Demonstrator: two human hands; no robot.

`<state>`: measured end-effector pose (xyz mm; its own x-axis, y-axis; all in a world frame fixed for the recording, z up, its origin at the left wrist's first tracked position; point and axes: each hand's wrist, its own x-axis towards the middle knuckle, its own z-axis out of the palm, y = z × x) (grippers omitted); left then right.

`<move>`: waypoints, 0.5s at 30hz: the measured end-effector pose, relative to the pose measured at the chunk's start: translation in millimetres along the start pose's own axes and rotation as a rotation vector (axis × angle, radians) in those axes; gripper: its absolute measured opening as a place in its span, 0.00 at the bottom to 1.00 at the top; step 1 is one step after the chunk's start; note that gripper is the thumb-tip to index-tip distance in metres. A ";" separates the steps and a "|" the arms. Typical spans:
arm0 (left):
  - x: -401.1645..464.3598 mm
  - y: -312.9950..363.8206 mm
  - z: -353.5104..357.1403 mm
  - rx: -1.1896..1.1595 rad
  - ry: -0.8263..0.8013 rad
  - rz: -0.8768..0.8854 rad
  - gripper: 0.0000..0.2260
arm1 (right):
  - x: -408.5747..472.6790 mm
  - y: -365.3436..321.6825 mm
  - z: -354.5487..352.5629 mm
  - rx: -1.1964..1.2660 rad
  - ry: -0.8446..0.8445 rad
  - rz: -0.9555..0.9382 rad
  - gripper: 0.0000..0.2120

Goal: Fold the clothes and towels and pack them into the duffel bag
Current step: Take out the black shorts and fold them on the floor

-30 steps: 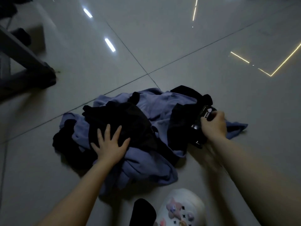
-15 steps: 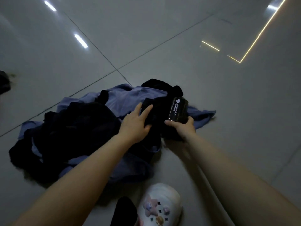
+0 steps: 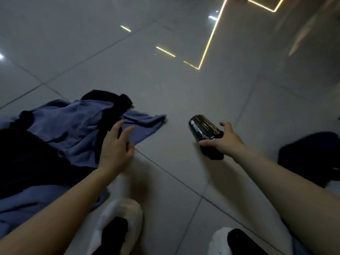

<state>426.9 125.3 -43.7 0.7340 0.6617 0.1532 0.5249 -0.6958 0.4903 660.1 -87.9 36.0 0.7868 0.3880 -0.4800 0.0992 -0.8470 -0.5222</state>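
A heap of blue cloth (image 3: 73,129) mixed with black garments (image 3: 27,159) lies on the floor at the left. My left hand (image 3: 115,146) hovers over the heap's right edge with fingers spread and holds nothing. My right hand (image 3: 225,142) grips a small rolled black bundle in a shiny wrapper with a printed label (image 3: 205,131), held over the bare floor to the right of the heap. A dark bag-like shape (image 3: 311,157) sits at the right edge, behind my right forearm; its details are too dark to tell.
Glossy grey floor tiles (image 3: 165,89) spread ahead, with light strips reflected in them. My two feet in white clogs (image 3: 117,221) (image 3: 220,242) stand at the bottom of the view.
My right hand has pulled the wrapped black bundle off the heap and carried it right. My left hand has lifted off the black cloth. The view has swung right.
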 end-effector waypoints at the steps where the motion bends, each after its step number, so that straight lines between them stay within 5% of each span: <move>1: 3.4 23.5 2.2 -0.058 -0.027 0.049 0.20 | -11.5 7.4 -12.4 -0.040 -0.008 -0.005 0.50; 5: 5.8 130.3 8.2 -0.227 -0.227 0.317 0.29 | -73.6 35.6 -65.3 -0.136 -0.034 -0.047 0.45; 9: -2.2 234.5 0.8 -0.095 -0.472 0.755 0.48 | -165.0 72.0 -108.6 0.069 0.014 -0.142 0.43; 12: -16.0 300.8 -11.0 -0.044 -0.490 1.012 0.47 | -230.6 100.5 -130.4 0.242 0.220 -0.233 0.45; 15: -42.8 362.1 -36.5 -0.214 -0.624 0.968 0.45 | -280.7 127.1 -147.7 0.483 0.526 -0.272 0.41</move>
<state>569.8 -144.8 158.6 0.9031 -0.4113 0.1236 -0.4084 -0.7333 0.5435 541.9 -358.1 208.5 0.9712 0.2339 0.0458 0.1491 -0.4464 -0.8823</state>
